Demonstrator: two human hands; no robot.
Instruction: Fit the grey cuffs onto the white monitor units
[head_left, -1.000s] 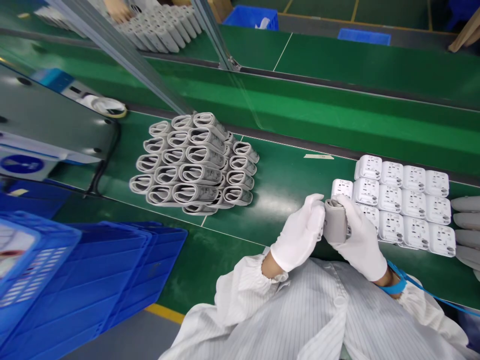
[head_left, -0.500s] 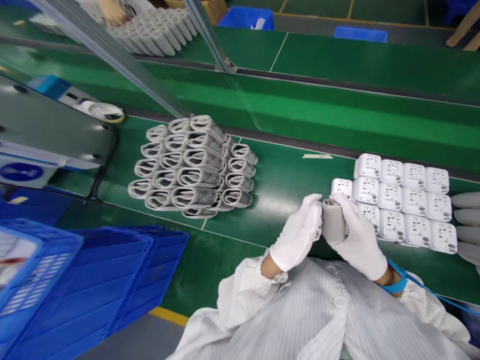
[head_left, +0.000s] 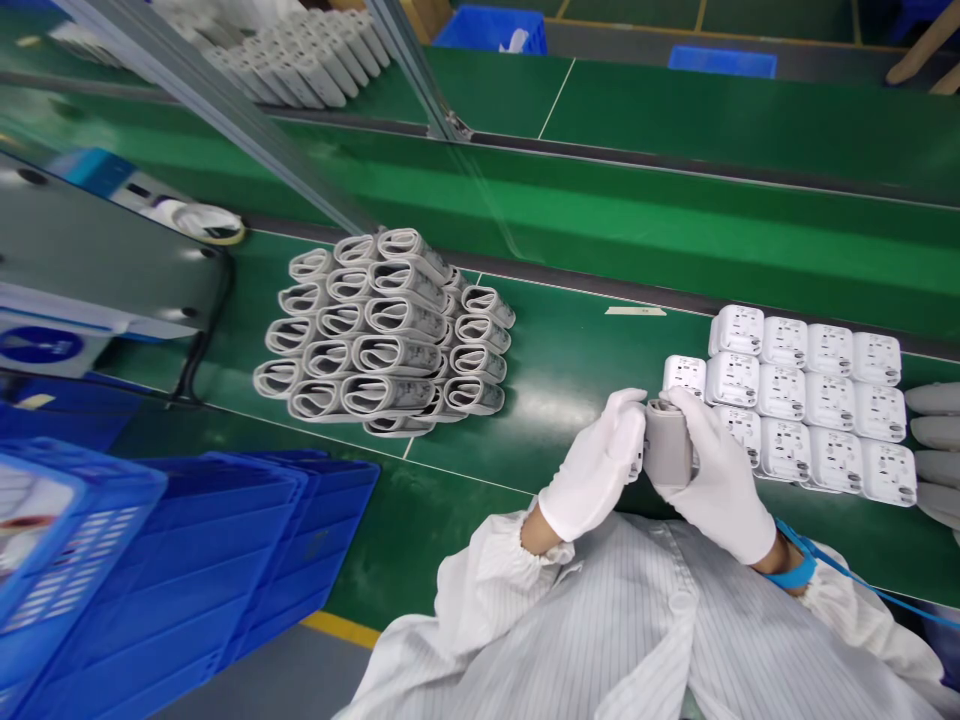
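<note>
Both my hands wear white gloves and meet over the near edge of the green table. My right hand is wrapped round a rolled grey cuff, held upright. My left hand is closed against the cuff's left side, fingers curled onto it. Just behind the cuff lie rows of white square devices. A pile of rolled grey cuffs is stacked to the left on the table.
Blue plastic crates stand at lower left. A grey machine housing with a tape roll sits at left. More grey cuffs lie at the right edge. A metal frame bar crosses overhead; a conveyor band runs behind.
Almost nothing has changed. My hands stay on the cuff in the same place, and the view has shifted slightly. A hand at the far top left is no longer in view.
</note>
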